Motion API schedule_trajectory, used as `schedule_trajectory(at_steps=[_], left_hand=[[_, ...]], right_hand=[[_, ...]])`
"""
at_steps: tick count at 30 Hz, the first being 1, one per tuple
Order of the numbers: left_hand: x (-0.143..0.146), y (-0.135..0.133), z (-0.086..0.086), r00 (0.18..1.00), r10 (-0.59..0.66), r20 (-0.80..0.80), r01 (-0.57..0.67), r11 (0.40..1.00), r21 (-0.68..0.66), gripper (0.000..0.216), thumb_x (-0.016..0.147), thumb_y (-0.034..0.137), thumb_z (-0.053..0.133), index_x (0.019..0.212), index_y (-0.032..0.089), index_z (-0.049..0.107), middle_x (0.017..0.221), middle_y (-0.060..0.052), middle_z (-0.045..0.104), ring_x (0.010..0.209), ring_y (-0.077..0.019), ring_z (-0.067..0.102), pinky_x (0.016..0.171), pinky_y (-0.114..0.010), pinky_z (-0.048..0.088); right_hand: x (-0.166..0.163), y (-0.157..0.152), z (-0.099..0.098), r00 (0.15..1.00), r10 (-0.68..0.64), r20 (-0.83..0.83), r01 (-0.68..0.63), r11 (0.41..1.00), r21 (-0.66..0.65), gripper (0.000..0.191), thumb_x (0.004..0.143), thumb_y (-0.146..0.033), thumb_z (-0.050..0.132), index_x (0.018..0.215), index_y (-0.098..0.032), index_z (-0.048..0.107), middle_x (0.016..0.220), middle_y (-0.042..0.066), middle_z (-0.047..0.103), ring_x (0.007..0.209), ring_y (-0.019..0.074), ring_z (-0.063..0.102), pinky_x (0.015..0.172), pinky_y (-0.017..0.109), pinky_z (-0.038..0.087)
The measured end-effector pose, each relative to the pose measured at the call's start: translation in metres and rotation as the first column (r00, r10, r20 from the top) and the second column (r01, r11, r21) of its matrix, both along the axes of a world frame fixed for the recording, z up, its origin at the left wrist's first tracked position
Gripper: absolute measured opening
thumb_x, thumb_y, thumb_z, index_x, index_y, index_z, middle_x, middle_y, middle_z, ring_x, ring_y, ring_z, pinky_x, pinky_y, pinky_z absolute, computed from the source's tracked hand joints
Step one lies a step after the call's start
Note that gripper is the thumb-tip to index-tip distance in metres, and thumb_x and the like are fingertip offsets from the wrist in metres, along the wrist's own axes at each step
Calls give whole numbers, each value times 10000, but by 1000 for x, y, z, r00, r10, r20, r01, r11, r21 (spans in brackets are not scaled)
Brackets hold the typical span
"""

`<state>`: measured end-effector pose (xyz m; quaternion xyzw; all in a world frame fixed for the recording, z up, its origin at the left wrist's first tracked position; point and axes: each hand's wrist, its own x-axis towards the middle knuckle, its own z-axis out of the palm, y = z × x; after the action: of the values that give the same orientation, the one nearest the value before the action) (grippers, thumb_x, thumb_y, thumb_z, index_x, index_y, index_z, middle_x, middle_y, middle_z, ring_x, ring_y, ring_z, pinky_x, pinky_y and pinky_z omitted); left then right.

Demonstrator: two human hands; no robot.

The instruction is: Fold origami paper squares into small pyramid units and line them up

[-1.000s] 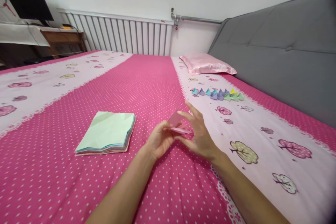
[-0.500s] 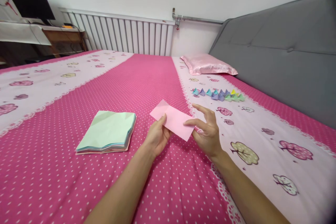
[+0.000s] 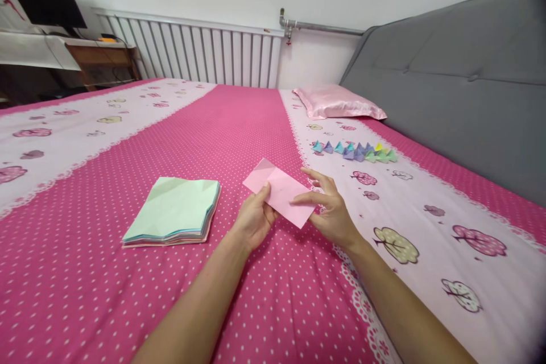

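A pink sheet of paper, an oblong that looks folded, is held tilted above the bed. My left hand grips its left lower edge, thumb on top and fingers underneath. At the right end, my right hand has its index finger lying on the paper's face and another finger raised; the thumb side is partly hidden behind the paper. To the left lies a stack of coloured paper with a pale green sheet uppermost. Several small folded paper shapes in blue, purple, green and yellow stand beyond my right hand.
The bed's pink dotted cover lies under everything. A pink pillow rests near the grey headboard. A white radiator runs along the wall, and a monitor stands on a desk at the far left.
My right hand has shifted slightly left, its index finger sliding further over the paper. The left hand keeps its grip. The view has tipped down a little.
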<state>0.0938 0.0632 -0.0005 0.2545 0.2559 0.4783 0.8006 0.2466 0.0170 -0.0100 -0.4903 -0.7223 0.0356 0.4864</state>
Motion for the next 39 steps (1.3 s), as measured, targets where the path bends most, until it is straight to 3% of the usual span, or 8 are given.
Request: schedule_trajectory(at_steps=[5, 10, 17, 21, 25, 28, 32, 39], left_hand=[[0, 1, -2, 1000, -12, -4, 12, 1000, -7, 277, 871, 192, 444, 1111, 95, 544, 1043, -115, 655, 885, -156, 644, 781, -218, 533], [-2, -1, -1, 996, -94, -7, 94, 994, 49, 290, 860, 226, 470, 1096, 80, 555, 1059, -139, 643, 884, -185, 642, 804, -291, 530], [-3, -8, -3, 969, -243, -49, 247, 927, 281, 331, 686, 110, 677, 1013, 115, 626, 1084, -115, 642, 1002, -188, 598, 931, -284, 430], [0, -5, -9, 974, -220, -54, 226, 934, 276, 224, 707, 148, 669, 926, 104, 657, 1044, -114, 656, 966, -177, 611, 896, -264, 449], [0, -4, -10, 974, -217, -58, 225, 936, 272, 170, 724, 171, 659, 870, 85, 670, 965, -109, 677, 916, -156, 624, 877, -244, 466], [-1, -4, -11, 976, -213, -53, 219, 939, 264, 140, 720, 174, 663, 827, 85, 679, 892, -92, 690, 847, -131, 636, 829, -216, 487], [-1, -2, -12, 981, -182, -65, 193, 954, 231, 128, 691, 160, 687, 797, 87, 684, 836, -76, 695, 761, -109, 641, 788, -197, 494], [-3, -3, -13, 945, -48, -325, 135, 959, 251, 257, 645, 224, 726, 841, 64, 688, 774, -129, 696, 664, -149, 639, 657, -221, 490]], right_hand=[[2, 3, -2, 994, 9, -112, -12, 1000, -25, 184, 699, -214, 681, 844, -324, 705, 1316, 1, 445, 1161, 230, 429, 955, 449, 379], [2, 4, -3, 980, -7, -197, -1, 999, -41, 122, 729, -301, 662, 841, -291, 709, 1231, 36, 522, 1061, 214, 512, 918, 423, 416], [-11, -1, 2, 951, -136, -278, 104, 987, -124, 180, 722, -366, 651, 762, -201, 712, 1053, 78, 616, 991, 219, 569, 858, 363, 459], [-17, -4, 2, 923, -177, -341, 112, 973, -202, 241, 712, -393, 644, 818, -179, 679, 954, 79, 634, 855, 207, 603, 721, 322, 496], [-18, -3, -1, 842, -235, -485, 128, 962, -243, 339, 640, -362, 711, 882, -189, 549, 799, 28, 627, 740, 175, 605, 637, 276, 483], [-18, -2, -3, 774, -185, -606, 14, 962, -274, 432, 635, -335, 719, 972, -202, 484, 766, 11, 638, 711, 165, 620, 627, 265, 481], [-18, -1, -3, 710, -120, -694, -130, 946, -296, 384, 650, -332, 703, 957, -176, 533, 786, 25, 661, 708, 155, 629, 674, 277, 492], [-17, -1, -3, 708, -175, -684, -80, 943, -324, 340, 632, -346, 709, 893, -160, 595, 807, 37, 670, 717, 165, 630, 675, 288, 497]])
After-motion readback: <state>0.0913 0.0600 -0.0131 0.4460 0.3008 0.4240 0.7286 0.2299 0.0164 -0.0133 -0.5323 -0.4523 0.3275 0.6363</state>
